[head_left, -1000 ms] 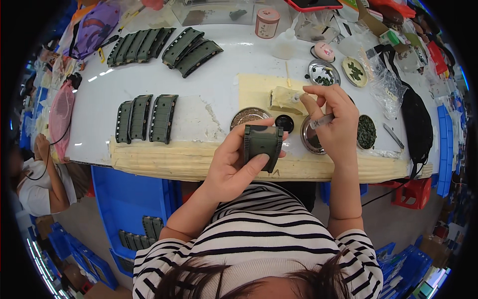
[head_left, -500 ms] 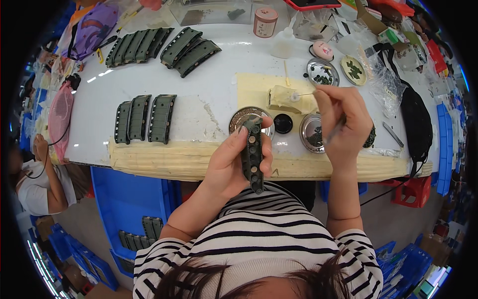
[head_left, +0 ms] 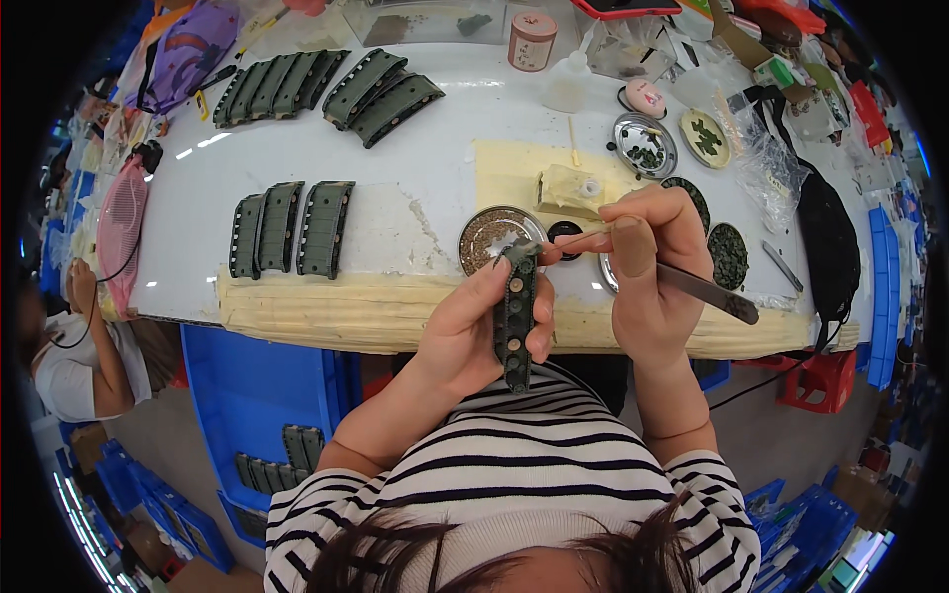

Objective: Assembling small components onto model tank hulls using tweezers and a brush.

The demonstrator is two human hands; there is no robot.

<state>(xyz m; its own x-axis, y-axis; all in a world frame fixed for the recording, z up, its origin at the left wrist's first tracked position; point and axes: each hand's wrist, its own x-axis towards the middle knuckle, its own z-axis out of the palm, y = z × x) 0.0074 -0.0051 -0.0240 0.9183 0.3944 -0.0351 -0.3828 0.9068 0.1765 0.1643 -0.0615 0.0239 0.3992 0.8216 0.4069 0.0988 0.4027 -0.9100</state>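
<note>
My left hand grips a dark green toy tank track piece with a row of small round wheels along its face, held upright. In my right hand a thin stick is pinched between thumb and fingers, its tip close to the piece's top end. Metal tweezers are also tucked in that hand, their broad end pointing out to the right. Behind the hands stands a yellow tape-wrapped block with a white nozzle.
Round dishes of small parts, including a brown-filled one and a green-filled one, stand around my hands. Green curved pieces lie at left, more behind. A blue bin is below left. A person sits far left.
My right hand has come down and left, bringing the stick from the nozzle on the yellow block to the green piece's top. My left hand has shifted slightly right and down.
</note>
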